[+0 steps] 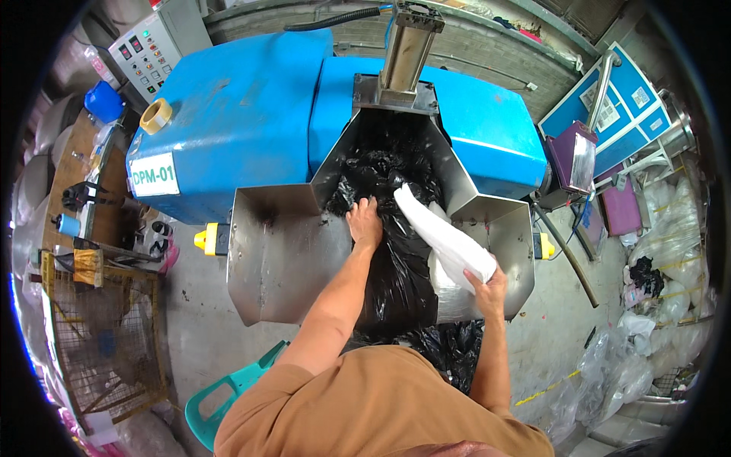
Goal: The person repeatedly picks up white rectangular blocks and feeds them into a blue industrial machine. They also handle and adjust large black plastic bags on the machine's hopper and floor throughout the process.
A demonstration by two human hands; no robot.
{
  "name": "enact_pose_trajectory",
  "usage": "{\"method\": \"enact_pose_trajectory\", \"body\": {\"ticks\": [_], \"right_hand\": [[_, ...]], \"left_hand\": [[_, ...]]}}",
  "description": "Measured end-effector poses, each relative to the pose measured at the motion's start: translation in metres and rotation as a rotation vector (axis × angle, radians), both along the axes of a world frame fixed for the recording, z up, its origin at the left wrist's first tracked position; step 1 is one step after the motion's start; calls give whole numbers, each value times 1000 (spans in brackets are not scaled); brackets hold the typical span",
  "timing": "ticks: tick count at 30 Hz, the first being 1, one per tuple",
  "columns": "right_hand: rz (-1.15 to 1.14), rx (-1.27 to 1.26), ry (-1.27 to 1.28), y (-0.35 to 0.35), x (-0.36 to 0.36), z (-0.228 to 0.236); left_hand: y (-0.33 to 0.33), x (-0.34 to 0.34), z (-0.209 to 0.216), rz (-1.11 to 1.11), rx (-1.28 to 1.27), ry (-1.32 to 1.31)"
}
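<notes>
A mass of shiny black plastic film (pixel 400 263) fills the middle of a metal feed trough (pixel 293 259) and runs up into the machine's throat. My left hand (pixel 365 225) is on the film's left edge, its fingers curled against it. On the right, my right hand (pixel 489 291) grips the near end of a long folded piece of white plastic sheet (pixel 445 234). The sheet's far end lies over the black film. Under it, a clear, whitish plastic bundle (pixel 449 278) rests in the trough's right part.
The trough joins a large blue machine (pixel 236 114) with an upright cylinder (pixel 407 57). A tape roll (pixel 156 116) sits on top. Left stand a control cabinet (pixel 145 57) and wire cage (pixel 106 335); a teal chair (pixel 217 400) is beside me. Clear plastic (pixel 601 373) lies right.
</notes>
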State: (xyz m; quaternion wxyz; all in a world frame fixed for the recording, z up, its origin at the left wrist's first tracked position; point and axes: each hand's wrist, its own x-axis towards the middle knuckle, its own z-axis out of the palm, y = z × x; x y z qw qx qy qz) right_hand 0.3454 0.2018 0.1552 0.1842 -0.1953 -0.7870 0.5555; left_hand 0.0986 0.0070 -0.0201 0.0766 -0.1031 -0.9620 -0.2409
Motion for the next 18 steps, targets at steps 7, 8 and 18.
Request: {"method": "enact_pose_trajectory", "body": {"ticks": [7,8,18], "right_hand": [[-117,46,104,-20,-21,-63],[-121,78,124,-28,-30,-61],[-263,127,77,-55,-87,-72]], "left_hand": [[21,-61,-14,-82,31,-213],[27,-72,-29,26,172,-244],[35,-115,19,16,261,-698]]}}
